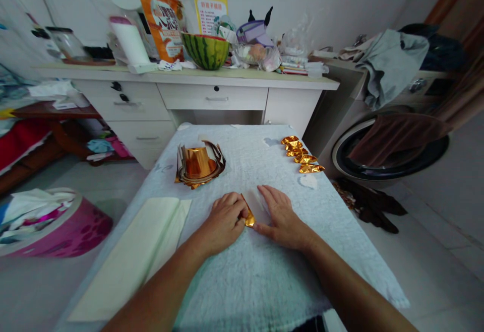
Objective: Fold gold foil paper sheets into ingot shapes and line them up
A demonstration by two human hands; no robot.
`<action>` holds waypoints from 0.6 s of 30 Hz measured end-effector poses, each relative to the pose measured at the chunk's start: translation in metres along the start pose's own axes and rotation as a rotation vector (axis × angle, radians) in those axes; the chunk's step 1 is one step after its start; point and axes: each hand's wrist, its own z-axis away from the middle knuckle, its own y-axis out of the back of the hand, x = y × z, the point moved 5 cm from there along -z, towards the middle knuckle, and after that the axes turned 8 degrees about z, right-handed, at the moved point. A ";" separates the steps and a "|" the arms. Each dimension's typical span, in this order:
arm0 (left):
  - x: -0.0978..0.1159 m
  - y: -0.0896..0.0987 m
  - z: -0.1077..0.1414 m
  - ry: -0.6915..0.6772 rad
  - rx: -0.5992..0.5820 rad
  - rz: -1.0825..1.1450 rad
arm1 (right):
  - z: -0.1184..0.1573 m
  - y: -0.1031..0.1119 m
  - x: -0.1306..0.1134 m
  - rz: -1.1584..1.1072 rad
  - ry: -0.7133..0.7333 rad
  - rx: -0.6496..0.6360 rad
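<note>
Left hand [227,218] curled, pinching one gold-and-white foil sheet [249,217], mid pale-blue cloth [249,276]; right hand [282,218] spread open at its right side. Far right: about five folded gold foil pieces [304,159]. Farther left: one orange bag [161,27], Chinese lettering, blurred.

The paper [249,218] between my left hand [227,221] and right hand [282,218] shows shiny gold and white, and the folded pieces [305,159] are gold too. The cloth [242,281] before me is mottled pale blue-grey. Around it I see a watermelon [206,51] striped dark on lighter green, an orange bag [163,24] and a pink bin [96,221] with darker blotches.
</note>
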 end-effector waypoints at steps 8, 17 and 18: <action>-0.004 0.004 0.001 0.057 0.135 -0.017 | -0.001 0.006 -0.003 0.104 -0.039 -0.122; -0.022 0.004 0.003 0.226 0.229 -0.100 | -0.043 0.027 -0.008 -0.061 0.010 -0.001; -0.021 0.004 0.003 0.220 0.225 -0.089 | -0.047 0.024 -0.010 -0.080 0.027 0.007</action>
